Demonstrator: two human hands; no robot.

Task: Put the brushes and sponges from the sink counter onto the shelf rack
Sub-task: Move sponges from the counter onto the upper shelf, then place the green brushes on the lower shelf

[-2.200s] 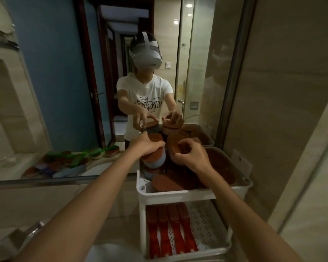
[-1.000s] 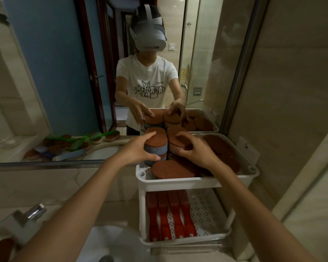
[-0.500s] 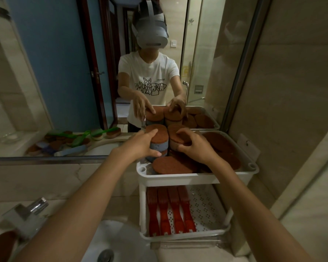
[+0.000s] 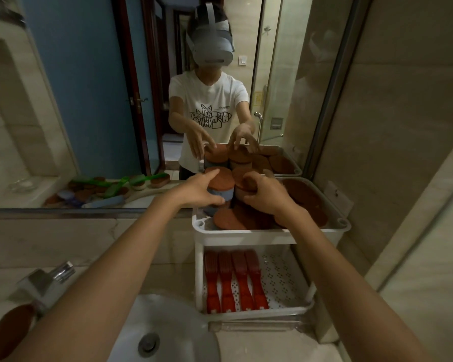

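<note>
A white two-tier shelf rack [image 4: 270, 235] stands on the counter against the mirror. Its top tray holds several round sponges with brown pads. My left hand [image 4: 202, 190] grips the side of a stack of blue sponges topped with a brown pad [image 4: 221, 180] at the tray's back left. My right hand [image 4: 266, 195] rests closed over a brown sponge [image 4: 249, 182] on the neighbouring stack. A flat brown sponge [image 4: 229, 219] lies at the tray's front. Several red brushes [image 4: 236, 280] lie side by side on the lower tier.
A white sink basin [image 4: 165, 333] with a drain lies below left, a chrome tap [image 4: 47, 279] beside it and a brown sponge [image 4: 11, 327] at the far left. The mirror [image 4: 89, 100] reflects a person and green brushes on a counter. A tiled wall stands right.
The view has tilted down, showing more of the sink. Both hands stay on the two sponge stacks, the left one gripping lower on the blue stack.
</note>
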